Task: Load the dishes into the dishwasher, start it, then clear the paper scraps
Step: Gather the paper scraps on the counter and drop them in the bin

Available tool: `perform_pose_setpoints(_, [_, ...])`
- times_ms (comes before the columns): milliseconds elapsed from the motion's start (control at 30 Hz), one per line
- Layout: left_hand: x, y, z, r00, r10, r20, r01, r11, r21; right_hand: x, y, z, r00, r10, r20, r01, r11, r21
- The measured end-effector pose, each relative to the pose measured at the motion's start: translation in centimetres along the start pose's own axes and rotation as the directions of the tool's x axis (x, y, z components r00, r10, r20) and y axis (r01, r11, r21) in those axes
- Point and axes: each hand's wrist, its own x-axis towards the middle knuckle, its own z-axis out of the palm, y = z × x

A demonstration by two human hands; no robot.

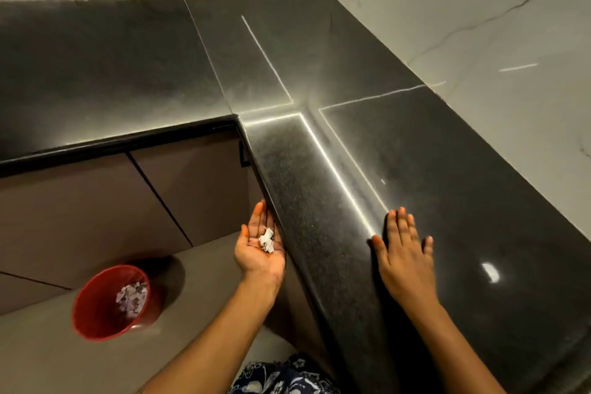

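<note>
Nearest, a floral cloth (287,374) is seen between the forearms; beyond it the left hand (259,249) is held palm up, loosely cupped, at the counter (463,169) edge with scraps (266,239) lying in it, and the right hand (404,253) is laid flat, fingers spread, just to its right. The task is judged almost done: others are already in the bin (89,323) left of the left hand, only this handful is left, and no dishwasher is shown. No writing can be read.

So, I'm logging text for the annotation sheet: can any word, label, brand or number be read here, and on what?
No readable text.
Paper scraps in the left hand: dark marks, too small and blurred to read.
Crumpled paper in the red bin: the same.
Countertop: no label.
</note>
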Motion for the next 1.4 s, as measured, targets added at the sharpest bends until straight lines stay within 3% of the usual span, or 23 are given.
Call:
perform_pose_setpoints(133, [-0.1, -0.3, -0.3, 1.0, 0.003, -0.011, -0.004, 1.0, -0.012, 1.3, -5.6, 1.2, 0.998, -0.051, -0.039, 0.051, 0.999, 0.006])
perform_pose_setpoints(400, [1.2, -0.1, -0.3, 1.0, 0.017, 0.013, -0.016, 0.999, -0.031, 4.6, -16.9, 3.1, 0.92, -0.385, -0.071, 0.387, 0.922, 0.021])
perform_pose_setpoints(467, [1.7, 0.3, 0.1, 0.999, -0.009, 0.05, 0.011, 0.999, -0.035, 5.4, -19.4, 3.1, 0.852, -0.523, -0.029, 0.523, 0.844, 0.117])
perform_pose_setpoints(500, [2.0, 0.5, 0.3, 0.999, -0.018, 0.049, 0.019, 0.999, -0.035, 5.8, -20.4, 2.8, 0.829, -0.559, -0.011, 0.54, 0.796, 0.276])
perform_pose_setpoints(533, [2.3, 0.8, 0.6, 0.999, -0.013, 0.04, 0.015, 0.999, -0.039, 6.5, -21.2, 2.2, 0.839, -0.544, -0.003, 0.472, 0.725, 0.502])
perform_pose_setpoints(567, [2.7, 1.0, 0.8, 1.0, 0.004, 0.029, -0.002, 0.999, -0.052, 7.0, -21.5, 1.4, 0.884, -0.467, 0.01, 0.307, 0.597, 0.742])
perform_pose_setpoints(600, [3.3, 1.4, 1.0, 0.999, 0.028, 0.016, -0.027, 0.997, -0.072, 7.5, -21.6, 0.7, 0.924, -0.378, 0.055, 0.11, 0.402, 0.909])
perform_pose_setpoints(633, [3.7, 1.7, 1.3, 0.999, 0.042, 0.003, -0.041, 0.995, -0.091, 7.8, -21.1, 0.2, 0.946, -0.308, 0.102, -0.041, 0.198, 0.979])
perform_pose_setpoints(667, [4.1, 2.0, 1.6, 0.999, 0.051, -0.014, -0.052, 0.993, -0.104, 7.8, -20.6, 0.0, 0.953, -0.274, 0.128, -0.113, 0.072, 0.991])
perform_pose_setpoints(700, [4.5, 2.9, 2.0, 0.998, 0.063, -0.015, -0.065, 0.991, -0.113, 7.6, -20.7, 0.0, 0.95, -0.279, 0.14, -0.135, 0.036, 0.99])
perform_pose_setpoints(933, [6.8, 11.0, 2.0, 0.989, 0.137, -0.062, -0.146, 0.972, -0.182, 5.7, -27.4, 3.4, 0.943, -0.298, 0.148, -0.2, -0.155, 0.967])
perform_pose_setpoints(1000, [7.2, 14.1, 0.4, 0.975, 0.19, -0.119, -0.211, 0.958, -0.195, 5.3, -30.2, 5.7, 0.917, -0.312, 0.249, -0.324, -0.219, 0.92])
perform_pose_setpoints(1133, [8.2, 21.8, -6.1, 0.908, 0.272, -0.319, -0.324, 0.938, -0.122, 2.6, -37.5, 13.4, 0.791, -0.352, 0.501, -0.606, -0.332, 0.723])
perform_pose_setpoints(1267, [11.7, 28.8, -16.6, 0.806, 0.284, -0.519, -0.365, 0.929, -0.059, 0.3, -43.9, 25.1, 0.648, -0.28, 0.709, -0.762, -0.272, 0.588])
perform_pose_setpoints(1400, [16.1, 33.7, -26.3, 0.831, 0.195, -0.521, -0.165, 0.981, 0.105, -1.3, -48.3, 39.3, 0.494, -0.241, 0.836, -0.87, -0.125, 0.478])
